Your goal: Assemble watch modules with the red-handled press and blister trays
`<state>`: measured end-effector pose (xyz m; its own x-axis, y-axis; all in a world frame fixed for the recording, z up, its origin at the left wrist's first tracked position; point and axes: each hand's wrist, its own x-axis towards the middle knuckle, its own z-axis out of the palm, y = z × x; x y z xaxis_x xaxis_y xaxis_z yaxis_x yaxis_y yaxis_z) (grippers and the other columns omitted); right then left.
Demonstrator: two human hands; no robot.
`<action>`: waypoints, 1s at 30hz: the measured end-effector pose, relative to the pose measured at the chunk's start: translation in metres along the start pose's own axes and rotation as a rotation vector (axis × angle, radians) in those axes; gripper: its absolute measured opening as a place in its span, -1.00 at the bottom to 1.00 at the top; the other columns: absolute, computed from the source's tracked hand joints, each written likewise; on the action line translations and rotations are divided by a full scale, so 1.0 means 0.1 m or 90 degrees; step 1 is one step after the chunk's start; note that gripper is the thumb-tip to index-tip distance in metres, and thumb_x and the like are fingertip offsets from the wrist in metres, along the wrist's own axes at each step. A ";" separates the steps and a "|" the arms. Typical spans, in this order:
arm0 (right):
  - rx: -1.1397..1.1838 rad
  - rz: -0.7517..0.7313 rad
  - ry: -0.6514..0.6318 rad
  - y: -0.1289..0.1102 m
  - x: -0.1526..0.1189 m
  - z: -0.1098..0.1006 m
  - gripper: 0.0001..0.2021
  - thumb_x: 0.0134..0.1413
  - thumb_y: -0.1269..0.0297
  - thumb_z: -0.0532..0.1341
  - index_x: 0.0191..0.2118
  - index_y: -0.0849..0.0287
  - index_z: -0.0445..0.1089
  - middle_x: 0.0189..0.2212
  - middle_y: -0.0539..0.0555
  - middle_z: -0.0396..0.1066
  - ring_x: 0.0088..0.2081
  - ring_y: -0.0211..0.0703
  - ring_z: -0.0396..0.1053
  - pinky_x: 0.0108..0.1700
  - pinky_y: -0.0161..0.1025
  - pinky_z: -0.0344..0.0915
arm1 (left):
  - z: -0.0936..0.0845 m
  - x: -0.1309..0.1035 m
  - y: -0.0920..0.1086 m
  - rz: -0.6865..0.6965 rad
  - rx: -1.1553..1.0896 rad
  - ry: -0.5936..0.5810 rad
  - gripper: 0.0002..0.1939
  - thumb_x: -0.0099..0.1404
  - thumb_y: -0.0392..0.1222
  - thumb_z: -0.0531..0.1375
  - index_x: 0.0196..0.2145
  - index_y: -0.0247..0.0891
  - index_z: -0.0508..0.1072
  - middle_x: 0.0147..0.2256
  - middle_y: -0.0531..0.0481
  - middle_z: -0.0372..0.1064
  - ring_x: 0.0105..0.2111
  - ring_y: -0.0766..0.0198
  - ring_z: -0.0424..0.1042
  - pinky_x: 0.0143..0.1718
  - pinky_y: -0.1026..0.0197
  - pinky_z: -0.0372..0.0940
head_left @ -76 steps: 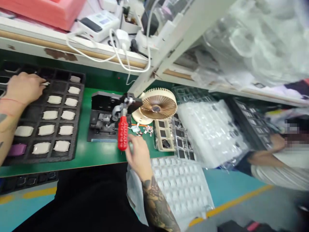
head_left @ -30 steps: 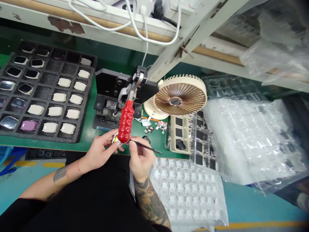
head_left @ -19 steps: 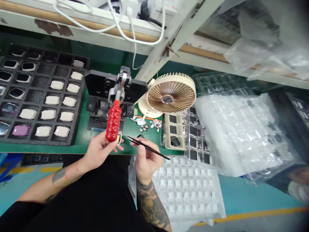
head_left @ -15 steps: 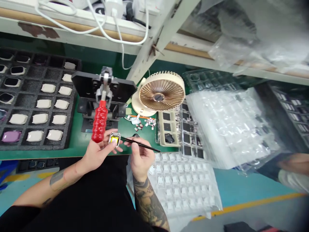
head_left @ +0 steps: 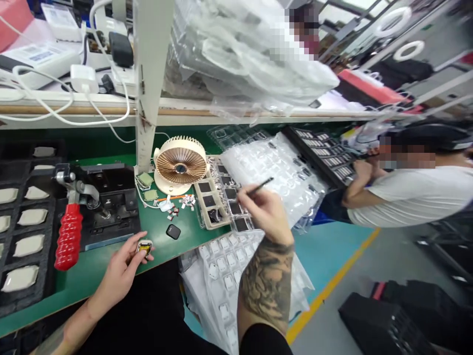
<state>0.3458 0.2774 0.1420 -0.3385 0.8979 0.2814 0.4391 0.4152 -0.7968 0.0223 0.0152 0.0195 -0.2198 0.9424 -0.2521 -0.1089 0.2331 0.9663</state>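
Observation:
My left hand is closed on a small watch case with a yellow inside, held over the table's front edge. Out to the right, my right hand grips a thin black tool, whose tip points up and right. It hovers above clear plastic trays holding dark square pieces. A black rounded square piece lies on the green table between the hands.
A red-handled clamp press and a foam tray of pale cases stand left. A fan is behind. Wrapped trays lie right, near a seated person. A beige tray sits mid-table.
The view has swung right. My right hand has moved away from the watch case, rightward with the black tool. My left hand still holds the case. The black piece now shows fully.

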 end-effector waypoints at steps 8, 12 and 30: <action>-0.119 -0.215 0.415 -0.22 -0.11 0.77 -0.81 0.40 0.25 0.35 0.04 0.08 0.65 -0.12 0.13 0.66 -0.11 -0.02 0.61 -0.04 -0.01 0.58 | -0.02 -0.02 -0.04 0.044 0.021 -0.007 -0.68 0.57 0.07 0.27 0.07 -0.18 0.60 -0.01 -0.18 0.70 -0.15 0.07 0.72 -0.13 0.10 0.58; -0.134 -0.387 0.097 -0.34 -0.88 1.46 -0.61 0.43 0.42 0.26 0.27 -0.01 0.54 -0.12 0.12 0.66 -0.13 -0.03 0.61 -0.10 -0.03 0.55 | -0.07 -0.03 -0.01 0.074 -0.032 0.042 -0.73 0.57 -0.01 0.30 0.04 -0.25 0.58 -0.02 -0.22 0.71 -0.18 0.08 0.72 -0.16 0.11 0.57; -0.310 0.145 0.113 0.41 -2.07 1.24 -0.77 0.45 0.33 0.14 0.06 0.10 0.52 -0.10 0.16 0.58 -0.05 -0.01 0.52 0.06 -0.07 0.47 | -0.12 -0.01 0.02 0.158 -0.048 0.066 -0.71 0.52 -0.11 0.37 0.11 -0.26 0.54 -0.02 -0.21 0.71 -0.15 0.03 0.74 -0.19 0.10 0.59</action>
<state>0.3308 0.0902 -0.0158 -0.0642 0.9660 0.2503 0.8320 0.1903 -0.5211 0.0108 0.0115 0.0209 -0.3463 0.9380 -0.0164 -0.1112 -0.0237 0.9935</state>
